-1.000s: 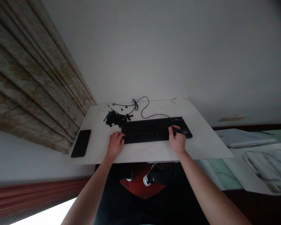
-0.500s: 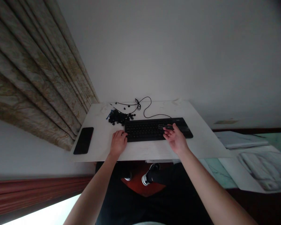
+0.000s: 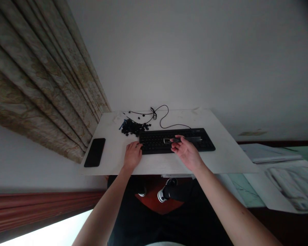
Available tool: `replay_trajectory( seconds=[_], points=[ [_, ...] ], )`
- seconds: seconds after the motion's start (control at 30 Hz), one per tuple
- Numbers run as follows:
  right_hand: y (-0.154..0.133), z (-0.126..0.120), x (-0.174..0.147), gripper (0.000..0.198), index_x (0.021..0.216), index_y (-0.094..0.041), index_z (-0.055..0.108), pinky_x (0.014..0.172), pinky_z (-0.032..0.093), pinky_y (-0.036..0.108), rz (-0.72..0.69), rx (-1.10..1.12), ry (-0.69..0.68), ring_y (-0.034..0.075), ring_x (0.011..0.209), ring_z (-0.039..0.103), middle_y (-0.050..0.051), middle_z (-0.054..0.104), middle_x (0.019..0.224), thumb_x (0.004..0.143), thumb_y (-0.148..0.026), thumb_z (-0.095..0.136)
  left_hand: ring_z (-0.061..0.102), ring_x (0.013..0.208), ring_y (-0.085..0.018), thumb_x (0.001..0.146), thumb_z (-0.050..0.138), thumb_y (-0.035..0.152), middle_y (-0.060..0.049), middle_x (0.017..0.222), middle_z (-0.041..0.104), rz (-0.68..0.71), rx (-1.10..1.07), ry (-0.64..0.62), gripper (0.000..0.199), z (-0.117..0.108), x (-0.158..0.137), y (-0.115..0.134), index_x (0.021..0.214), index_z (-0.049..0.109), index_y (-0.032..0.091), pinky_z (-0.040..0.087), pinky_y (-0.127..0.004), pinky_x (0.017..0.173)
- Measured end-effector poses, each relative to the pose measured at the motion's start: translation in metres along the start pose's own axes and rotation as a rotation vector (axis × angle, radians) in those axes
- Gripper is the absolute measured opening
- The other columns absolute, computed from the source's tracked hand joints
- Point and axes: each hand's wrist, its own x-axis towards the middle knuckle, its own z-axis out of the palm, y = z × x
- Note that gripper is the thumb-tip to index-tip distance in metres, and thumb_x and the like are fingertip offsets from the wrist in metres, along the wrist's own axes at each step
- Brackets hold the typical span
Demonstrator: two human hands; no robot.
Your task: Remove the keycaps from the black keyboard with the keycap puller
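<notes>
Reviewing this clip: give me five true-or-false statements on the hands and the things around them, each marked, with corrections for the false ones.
1. The right hand holds a dark tool above the keyboard. True.
2. The left hand is at the keyboard's near left corner. True.
3. The cable is laid out straight. False: the cable curves and has a bundled coil in it.
4. Small black pieces are heaped near the keyboard's far left corner. True.
5. The phone lies to the right of both hands. False: the phone lies to the left of both.
</notes>
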Motion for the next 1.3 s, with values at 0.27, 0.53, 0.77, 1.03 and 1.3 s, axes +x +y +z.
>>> replay_trajectory(
  seconds=[0.27,0.53,0.77,1.03,1.3],
  points=[
    [0.011,0.012,0.005,0.028,0.097,-0.026,0.067,0.080,0.060,0.039,0.032,0.055,-0.002,0.019,0.084,0.073,0.002,0.076,0.094,0.074,-0.035,0.080,0.057,0.111,-0.033,0.083,0.053,0.006,-0.013,0.109,0.065,-0.004,-0.025,0.006,0.028,0.000,0.000,0.000,0.099,0.071,0.021,0.039,-0.051,0.102],
    [0.039,0.027,0.034,0.039,0.088,-0.014,0.071,0.063,0.061,0.031,0.034,-0.399,0.002,0.018,0.064,0.070,0.005,0.070,0.069,0.074,-0.050,0.078,0.059,0.114,-0.026,0.092,0.050,0.013,-0.011,0.116,0.065,0.112,0.114,0.002,0.026,0.001,0.002,0.003,0.113,0.064,0.018,0.047,-0.045,0.103],
    [0.038,0.050,0.047,0.019,0.083,-0.017,0.071,0.068,0.058,0.031,-0.154,-0.814,-0.180,0.022,0.074,0.073,0.007,0.075,0.079,0.085,-0.036,0.070,0.058,0.119,-0.027,0.095,0.056,0.029,-0.012,0.123,0.064,0.150,0.104,0.003,0.031,0.004,0.003,0.000,0.124,0.058,0.020,0.051,-0.046,0.103],
    [0.035,0.050,0.048,0.010,0.083,-0.016,0.068,0.067,0.057,0.030,-0.151,-0.921,-0.209,0.023,0.076,0.074,0.010,0.075,0.081,0.087,-0.025,0.067,0.058,0.119,-0.027,0.094,0.057,0.026,-0.012,0.121,0.065,0.149,0.094,-0.012,0.029,0.005,0.004,-0.001,0.122,0.061,0.019,0.050,-0.047,0.104],
    [0.033,0.055,0.049,0.012,0.084,-0.016,0.068,0.064,0.052,0.027,-0.179,-1.027,-0.220,0.020,0.071,0.071,0.008,0.073,0.076,0.089,-0.027,0.065,0.059,0.117,-0.027,0.094,0.056,0.025,-0.011,0.119,0.065,0.153,0.095,-0.024,0.027,0.005,0.005,-0.001,0.119,0.062,0.019,0.049,-0.046,0.103]
  ],
)
